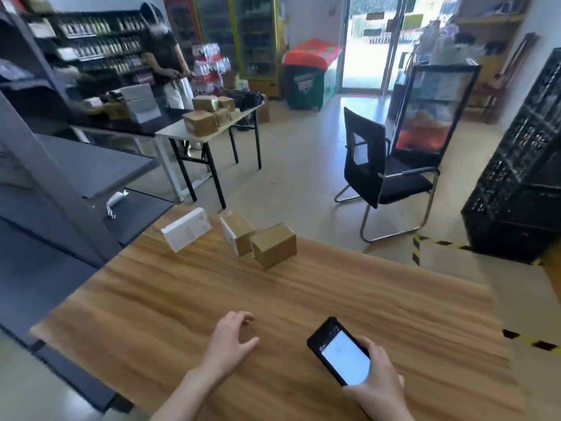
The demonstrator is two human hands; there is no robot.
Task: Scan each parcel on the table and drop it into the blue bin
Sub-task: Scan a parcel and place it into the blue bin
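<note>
Three parcels stand at the far end of the wooden table (212, 299): a white box (186, 229) on the left, a brown box with a white label (238, 235) in the middle, and a plain brown box (274, 245) on the right. My left hand (230, 338) hovers over the near part of the table, fingers loosely spread, holding nothing. My right hand (375, 378) grips a black phone (340, 350) with its screen lit, near the table's front. No blue bin is in view.
A black mesh chair (382, 174) stands beyond the table on the right. Black crates (522, 177) are stacked at the far right. A second table (209, 129) with several brown boxes stands behind, with a person beside it. Dark shelving runs along the left.
</note>
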